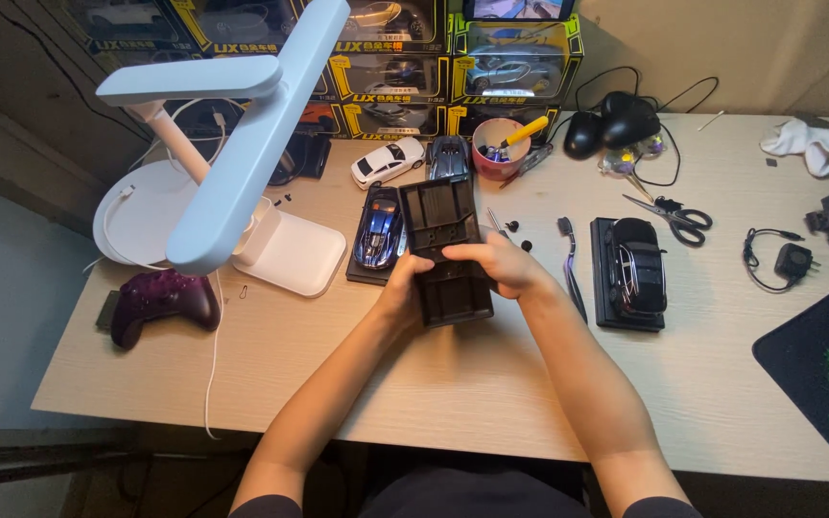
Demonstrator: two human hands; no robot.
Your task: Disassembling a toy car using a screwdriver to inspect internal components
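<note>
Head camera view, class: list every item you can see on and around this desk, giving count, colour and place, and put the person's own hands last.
black plastic base: 1, black, desk centre, held in both hands
blue model car: 1, blue, on a black base left of the held one
black model car: 1, black, on a base right of the hands
white model car: 1, white, desk back
desk lamp: 1, white, left
game controller: 1, dark purple, left edge
red cup: 1, red, back, holding tools
scissors: 1, black handles, right
boxed model cars: several, yellow-black boxes, stacked at the back wall
mouse mat: 1, black-green, right edge
left hand: grips the base's left side
right hand: fingers over its right side
</note>
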